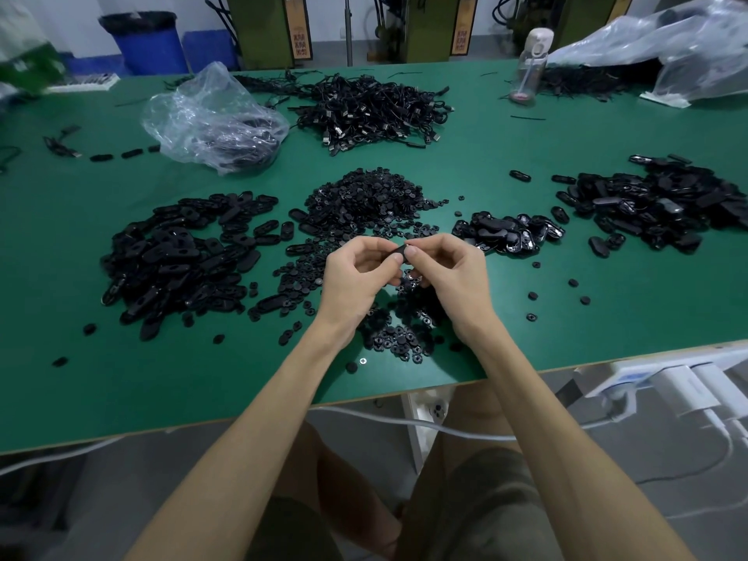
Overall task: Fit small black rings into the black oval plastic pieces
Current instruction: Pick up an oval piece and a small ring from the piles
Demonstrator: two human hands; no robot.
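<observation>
1. The left hand (pixel 356 277) and right hand (pixel 453 277) are bare, with short, trimmed thumbnails (pixel 398 257).
2. Both forearms (pixel 251 431) are bare along their whole visible length.
3. Dark olive-khaki fabric shorts (pixel 477 504) are worn above bare knees (pixel 477 402).

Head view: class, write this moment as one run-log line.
left hand: pinches black piece | right hand: pinches same piece | place: above ring pile

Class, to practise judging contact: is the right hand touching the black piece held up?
Touching. Head view: the right hand pinches the black piece, thumb against it; the left hand pinches too.
</observation>
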